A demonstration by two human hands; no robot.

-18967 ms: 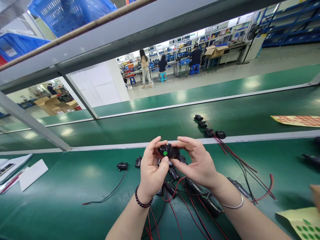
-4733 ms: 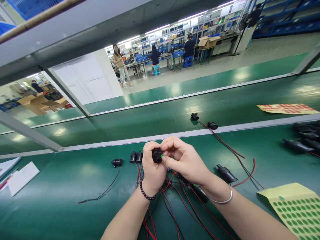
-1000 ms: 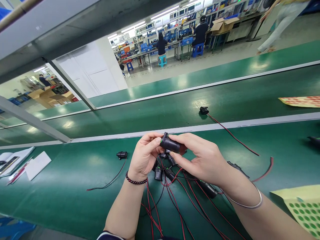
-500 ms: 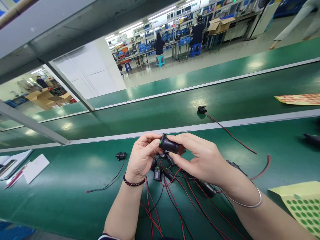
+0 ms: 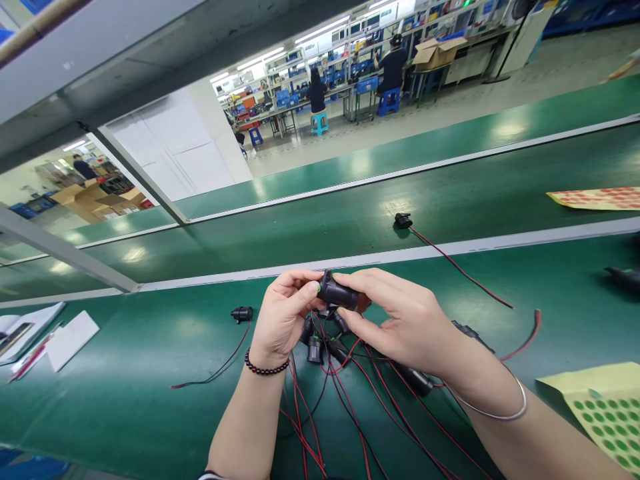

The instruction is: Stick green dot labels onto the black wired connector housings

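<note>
Between both hands is a black cylindrical part (image 5: 339, 292), with a small green spot at its left end. My left hand (image 5: 286, 310) pinches that left end between thumb and fingers. The thumb and fingers of my right hand (image 5: 395, 313) close round its right end. Below them several black parts (image 5: 315, 348) with red and black wires (image 5: 345, 400) lie in a loose pile, partly hidden by the hands. A longer black cylinder (image 5: 414, 379) lies under my right wrist.
One wired black part (image 5: 243, 314) lies left of my hands, another (image 5: 403, 221) on the farther green strip. Green dot stickers (image 5: 607, 407) are at lower right, red-marked sheet (image 5: 600, 198) above. Papers (image 5: 73, 340) lie at left; black parts (image 5: 625, 279) at right. People sit in the background.
Both hands keep nearly the same hold on the black part. The passing person at the upper right has moved almost out of view.
</note>
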